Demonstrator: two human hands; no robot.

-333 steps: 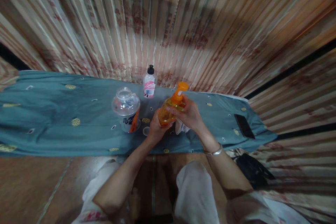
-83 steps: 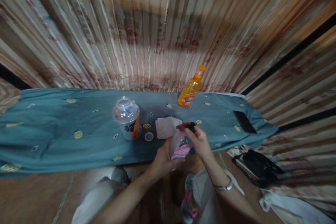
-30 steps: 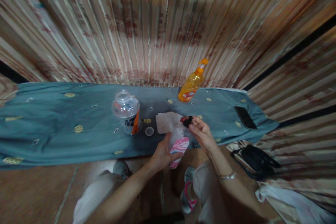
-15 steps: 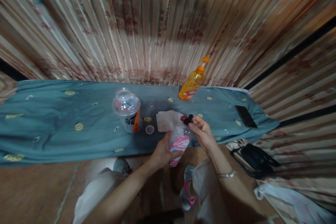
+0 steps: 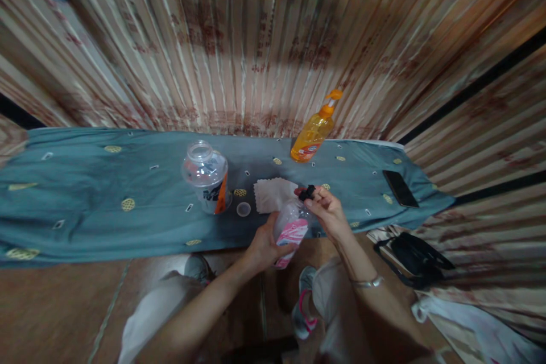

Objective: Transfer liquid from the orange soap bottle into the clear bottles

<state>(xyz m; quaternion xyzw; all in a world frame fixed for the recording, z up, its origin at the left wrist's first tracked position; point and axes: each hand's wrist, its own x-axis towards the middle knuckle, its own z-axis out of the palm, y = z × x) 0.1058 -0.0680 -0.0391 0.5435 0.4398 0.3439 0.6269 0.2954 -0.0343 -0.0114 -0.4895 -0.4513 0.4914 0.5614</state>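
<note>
I hold a small clear bottle (image 5: pixel 291 228) with a pink label, tilted, above the near edge of the table. My left hand (image 5: pixel 261 247) grips its lower body. My right hand (image 5: pixel 326 211) pinches its black cap (image 5: pixel 306 193) at the top. Just beyond the bottle a white cloth (image 5: pixel 271 193) lies flat on the blue-grey tablecloth (image 5: pixel 106 222).
A clear open jar (image 5: pixel 205 175) stands left of the cloth, with a small round lid (image 5: pixel 243 209) beside it. An orange pump bottle (image 5: pixel 313 133) stands at the back by the striped curtain. A black phone (image 5: pixel 400 188) lies at the right end. A black bag (image 5: pixel 420 259) sits on the floor.
Eleven seconds ago I held the orange pump bottle; it now stands at the back and I hold the pink-labelled bottle. Over the last second my hands barely moved.
</note>
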